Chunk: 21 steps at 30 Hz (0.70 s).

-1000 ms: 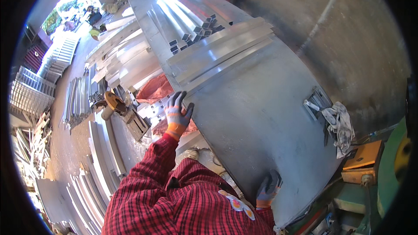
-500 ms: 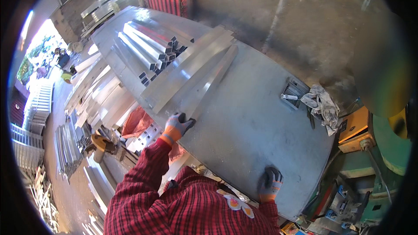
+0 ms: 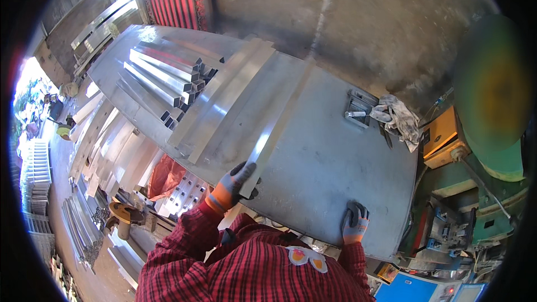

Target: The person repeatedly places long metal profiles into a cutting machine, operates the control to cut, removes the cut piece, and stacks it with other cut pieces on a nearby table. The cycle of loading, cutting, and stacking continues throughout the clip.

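Note:
In a grey and orange work glove, my left hand [image 3: 236,182] grips the near end of a long silvery metal profile [image 3: 275,133]. Its thumb lies over one side; the other fingers are partly hidden behind the piece. From there the profile slants away over the grey metal-topped table [image 3: 330,173] to its far edge. My right hand [image 3: 355,222], gloved alike, rests on the table near its front edge, fingers extended and nothing in them. Left of the held piece lie more wide, flat profiles [image 3: 224,100], side by side.
Square metal tubes [image 3: 162,72] are piled on the table's far left. At the right lie a small metal tray [image 3: 361,106] and a crumpled cloth [image 3: 400,117]. Beyond stands a green machine with an orange box [image 3: 442,137]. More stock [image 3: 84,226] lies on the floor left.
My left hand has taken hold of the profile and drawn its near end toward me and right, past the front edge. My right hand stays on the table. The view has shifted.

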Each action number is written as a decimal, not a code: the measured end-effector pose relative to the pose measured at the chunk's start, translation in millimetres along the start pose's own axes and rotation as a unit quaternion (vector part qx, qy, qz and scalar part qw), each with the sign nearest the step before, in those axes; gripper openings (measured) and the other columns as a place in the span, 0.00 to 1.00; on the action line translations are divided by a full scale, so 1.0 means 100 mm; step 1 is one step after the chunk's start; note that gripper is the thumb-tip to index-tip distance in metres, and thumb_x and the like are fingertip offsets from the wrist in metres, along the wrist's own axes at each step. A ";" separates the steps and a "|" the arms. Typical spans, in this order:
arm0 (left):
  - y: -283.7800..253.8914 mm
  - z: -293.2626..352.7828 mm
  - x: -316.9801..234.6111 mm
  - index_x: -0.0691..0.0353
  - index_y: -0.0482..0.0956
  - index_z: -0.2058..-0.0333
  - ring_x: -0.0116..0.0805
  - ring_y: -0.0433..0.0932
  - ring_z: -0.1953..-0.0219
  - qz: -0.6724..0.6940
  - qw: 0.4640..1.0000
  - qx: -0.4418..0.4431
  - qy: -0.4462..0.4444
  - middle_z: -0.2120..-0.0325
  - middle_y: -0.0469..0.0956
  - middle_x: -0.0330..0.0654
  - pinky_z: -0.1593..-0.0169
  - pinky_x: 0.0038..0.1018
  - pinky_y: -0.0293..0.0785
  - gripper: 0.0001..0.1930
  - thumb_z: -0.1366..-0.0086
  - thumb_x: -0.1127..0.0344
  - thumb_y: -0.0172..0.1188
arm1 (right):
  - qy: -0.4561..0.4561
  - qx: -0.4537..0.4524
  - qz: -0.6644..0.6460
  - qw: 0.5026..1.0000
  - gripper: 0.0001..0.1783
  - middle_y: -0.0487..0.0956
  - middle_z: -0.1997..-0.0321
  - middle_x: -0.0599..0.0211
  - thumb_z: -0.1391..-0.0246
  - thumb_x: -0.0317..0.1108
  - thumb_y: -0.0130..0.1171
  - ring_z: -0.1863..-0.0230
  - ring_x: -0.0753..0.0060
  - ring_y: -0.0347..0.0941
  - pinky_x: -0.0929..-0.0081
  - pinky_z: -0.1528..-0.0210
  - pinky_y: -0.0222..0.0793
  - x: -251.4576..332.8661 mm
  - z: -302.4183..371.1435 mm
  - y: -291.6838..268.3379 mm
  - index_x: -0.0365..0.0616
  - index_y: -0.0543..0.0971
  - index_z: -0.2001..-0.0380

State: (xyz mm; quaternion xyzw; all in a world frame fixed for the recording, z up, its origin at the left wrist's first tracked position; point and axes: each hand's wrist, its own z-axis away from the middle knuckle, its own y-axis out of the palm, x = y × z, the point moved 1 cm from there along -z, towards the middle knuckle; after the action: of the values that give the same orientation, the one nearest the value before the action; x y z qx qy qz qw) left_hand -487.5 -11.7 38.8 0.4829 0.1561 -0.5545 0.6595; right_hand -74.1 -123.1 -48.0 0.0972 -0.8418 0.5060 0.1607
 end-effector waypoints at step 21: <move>-0.57 -1.78 -0.32 0.60 0.77 0.47 0.37 0.77 0.54 -0.560 0.758 -0.266 0.203 0.56 0.79 0.43 0.47 0.31 0.72 0.28 0.40 0.50 0.68 | -0.053 0.056 -0.123 0.989 0.20 0.77 0.47 0.58 0.53 0.32 0.60 0.43 0.46 0.70 0.49 0.39 0.64 -0.18 0.06 -0.06 0.51 0.80 0.53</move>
State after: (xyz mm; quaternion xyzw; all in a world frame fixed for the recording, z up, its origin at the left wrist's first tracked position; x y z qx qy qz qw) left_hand -489.7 156.2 -49.9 0.2155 0.6706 -0.6498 0.2859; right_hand -57.0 -131.2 -52.7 0.2353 -0.8013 0.5228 0.1709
